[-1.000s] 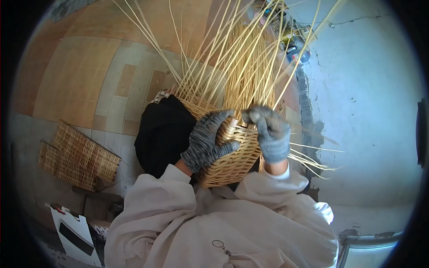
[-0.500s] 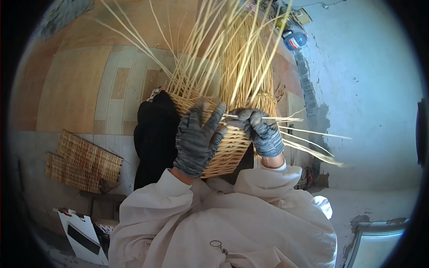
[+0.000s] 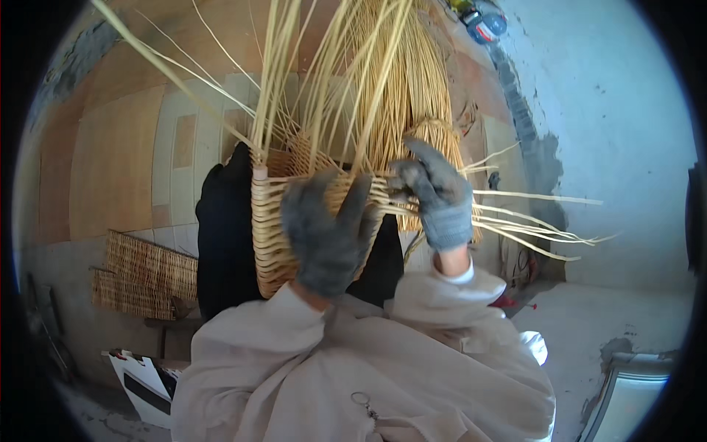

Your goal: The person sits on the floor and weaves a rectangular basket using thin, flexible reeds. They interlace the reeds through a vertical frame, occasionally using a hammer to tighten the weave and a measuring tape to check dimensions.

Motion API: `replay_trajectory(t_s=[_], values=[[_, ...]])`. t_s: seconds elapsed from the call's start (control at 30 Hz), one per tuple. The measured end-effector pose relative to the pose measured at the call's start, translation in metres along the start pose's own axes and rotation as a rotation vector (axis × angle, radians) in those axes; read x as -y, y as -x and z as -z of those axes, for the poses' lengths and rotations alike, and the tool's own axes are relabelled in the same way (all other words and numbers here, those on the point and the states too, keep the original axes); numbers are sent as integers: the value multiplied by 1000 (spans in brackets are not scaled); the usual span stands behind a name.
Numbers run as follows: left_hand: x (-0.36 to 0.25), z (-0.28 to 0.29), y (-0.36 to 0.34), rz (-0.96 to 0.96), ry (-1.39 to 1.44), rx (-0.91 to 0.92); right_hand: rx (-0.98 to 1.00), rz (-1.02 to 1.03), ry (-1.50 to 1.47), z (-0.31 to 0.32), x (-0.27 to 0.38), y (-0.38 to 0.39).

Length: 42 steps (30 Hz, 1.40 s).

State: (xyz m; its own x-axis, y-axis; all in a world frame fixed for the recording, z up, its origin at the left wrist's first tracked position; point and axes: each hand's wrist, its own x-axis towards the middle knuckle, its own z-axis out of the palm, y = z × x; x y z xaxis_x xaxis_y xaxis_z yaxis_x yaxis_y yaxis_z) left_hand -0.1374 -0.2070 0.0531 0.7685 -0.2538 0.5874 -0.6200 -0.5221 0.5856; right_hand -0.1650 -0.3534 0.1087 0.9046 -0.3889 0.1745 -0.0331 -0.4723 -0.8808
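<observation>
A half-woven wicker basket (image 3: 271,236) rests across my lap, with tall willow rods (image 3: 274,81) standing up from its rim. My left hand (image 3: 324,232), in a grey knit glove and blurred, lies over its near side with the fingers spread, holding nothing. At the right end of the rim is my gloved right hand (image 3: 436,193). One of its fingers is raised, while the thumb and another finger are bent together around a pale willow rod. The fingertips partly hide that grip. Several loose rod ends (image 3: 537,225) stick out to the right past this hand.
Beyond the basket lies a big bundle of willow rods (image 3: 409,81). Woven wicker panels (image 3: 143,276) lie on the floor at left, above a white box (image 3: 140,387). A pale blue wall (image 3: 611,147) runs along the right, with a blue bottle (image 3: 486,28) near its far end.
The basket has turned and tipped, bringing its left corner and part of its inside into view. My right hand has lifted one finger from its earlier pinch. My left hand remains spread.
</observation>
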Motion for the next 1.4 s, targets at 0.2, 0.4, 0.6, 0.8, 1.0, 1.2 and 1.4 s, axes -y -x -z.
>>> replay_trajectory(t_s=[0.2, 0.4, 0.6, 0.8, 1.0, 1.2, 1.4], values=[[-17, -14, -9, -53, -219, 359, 152, 141, 1086, 6, -21, -49], [73, 48, -10, 216, 553, 122, 94, 412, 282, -59, 55, -19], [95, 19, -3, 264, 700, 234, 142, 156, -550, -96, 36, -33], [84, 28, 7, 178, 514, -269, 169, 56, -727, -126, 50, -14], [88, 22, 24, 402, 1193, -133, 213, -106, -809, -133, 48, 15], [98, 15, 31, 597, 982, -49, 563, -334, -294, -163, 115, -44], [101, 23, 6, 364, 905, -166, 753, -654, -730, -154, 85, -72]])
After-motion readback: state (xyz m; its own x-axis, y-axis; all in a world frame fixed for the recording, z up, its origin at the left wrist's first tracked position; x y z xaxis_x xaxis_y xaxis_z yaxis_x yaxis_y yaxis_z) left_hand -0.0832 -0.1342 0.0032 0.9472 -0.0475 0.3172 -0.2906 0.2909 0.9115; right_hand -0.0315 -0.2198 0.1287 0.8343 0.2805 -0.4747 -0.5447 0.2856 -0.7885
